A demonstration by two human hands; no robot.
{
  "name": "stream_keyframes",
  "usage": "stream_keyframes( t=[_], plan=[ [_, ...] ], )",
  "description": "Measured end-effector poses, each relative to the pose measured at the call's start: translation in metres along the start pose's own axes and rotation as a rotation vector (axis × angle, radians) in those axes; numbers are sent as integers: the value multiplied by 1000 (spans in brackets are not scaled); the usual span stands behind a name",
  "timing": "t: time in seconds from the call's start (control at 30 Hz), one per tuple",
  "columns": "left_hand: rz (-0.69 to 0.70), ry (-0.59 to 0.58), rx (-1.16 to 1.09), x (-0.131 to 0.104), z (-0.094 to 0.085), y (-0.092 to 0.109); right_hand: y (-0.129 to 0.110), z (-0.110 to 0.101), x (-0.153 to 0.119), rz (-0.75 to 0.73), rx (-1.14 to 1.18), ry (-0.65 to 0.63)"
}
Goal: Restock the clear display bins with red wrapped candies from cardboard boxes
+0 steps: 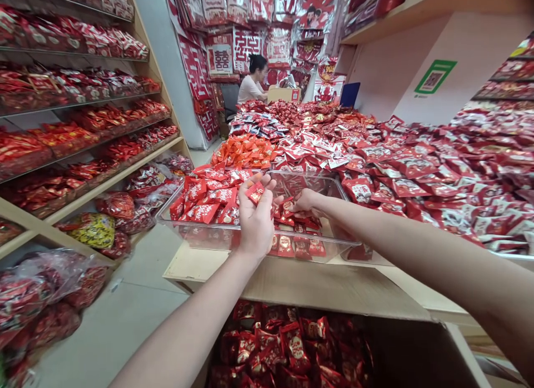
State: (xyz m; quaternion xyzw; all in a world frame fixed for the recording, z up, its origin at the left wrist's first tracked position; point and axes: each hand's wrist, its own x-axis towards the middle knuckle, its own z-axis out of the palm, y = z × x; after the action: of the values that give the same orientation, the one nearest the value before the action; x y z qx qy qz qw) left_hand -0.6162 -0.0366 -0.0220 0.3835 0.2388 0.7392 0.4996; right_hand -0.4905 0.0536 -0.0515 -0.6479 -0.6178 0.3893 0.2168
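Observation:
My left hand is raised palm up over the front of the clear plastic trays, its fingers curled round a small red candy packet with gold print. To its right, my right hand reaches down into the right-hand clear tray. Its fingertips close on another red packet there. More red packets lie along the bottom of that tray. The left-hand clear tray holds a heap of red packets with white lettering.
Below the table edge stands an open cardboard box with red packets inside. Heaped packets cover the table to the right and back. Stocked shelves and plastic bags line the left. A person sits behind the table.

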Motion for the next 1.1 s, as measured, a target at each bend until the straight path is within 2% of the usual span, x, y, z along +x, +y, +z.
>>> stream_keyframes(
  t=[0.13, 0.23, 0.43, 0.57, 0.67, 0.9, 1.03, 1.1],
  plan=[
    [13, -24, -1, 0, -1, -2, 1, 6, -1, 74, -121, -54],
    [15, -35, 4, 0, -1, -3, 2, 4, -2, 46, -271, -39],
    [-6, -52, -12, 1, -3, -3, 3, -6, -1, -181, -545, 108],
    [-33, -34, -31, 0, -1, 0, 6, -1, 0, -358, -788, 31],
    [-42, -19, -37, 0, 1, 3, 8, 7, 0, -406, -939, -25],
    [-96, 7, -100, 3, -1, 4, 9, 12, -1, -464, -936, -29],
    [-119, -3, -124, 4, -1, 6, -11, -5, -12, -458, -837, 94],
    [-106, -11, -135, 4, 0, 6, -28, -16, -27, -464, -677, 150]
  ],
)
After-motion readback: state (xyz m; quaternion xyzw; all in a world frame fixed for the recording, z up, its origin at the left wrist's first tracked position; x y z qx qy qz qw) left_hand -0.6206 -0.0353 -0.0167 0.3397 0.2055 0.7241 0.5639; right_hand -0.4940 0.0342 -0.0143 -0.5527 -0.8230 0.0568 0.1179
